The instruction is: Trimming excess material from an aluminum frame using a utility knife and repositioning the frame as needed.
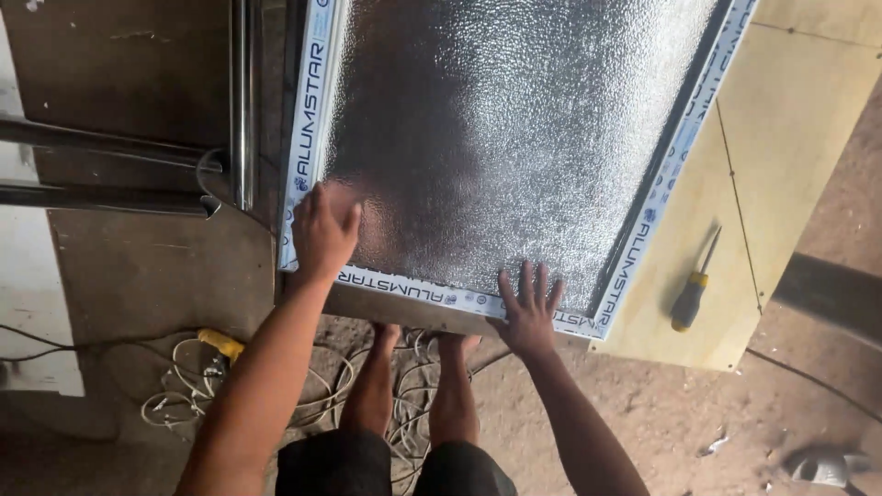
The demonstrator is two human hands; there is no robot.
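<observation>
A framed panel of textured, frosted glass [514, 119] lies flat on a plywood table [790, 138], its aluminium frame [432, 292] wrapped in white film with blue print. My left hand [323, 231] rests on the frame's near left corner, fingers curled over the edge of the glass. Flat on the near frame rail lies my right hand [530, 308], fingers spread and reaching onto the glass. Neither hand holds anything.
A screwdriver with a black and yellow handle [691, 296] lies on the plywood to the right of the panel. Metal tubes [241, 101] lie at the left. White cable [303, 386] is tangled on the dirt floor by my bare feet.
</observation>
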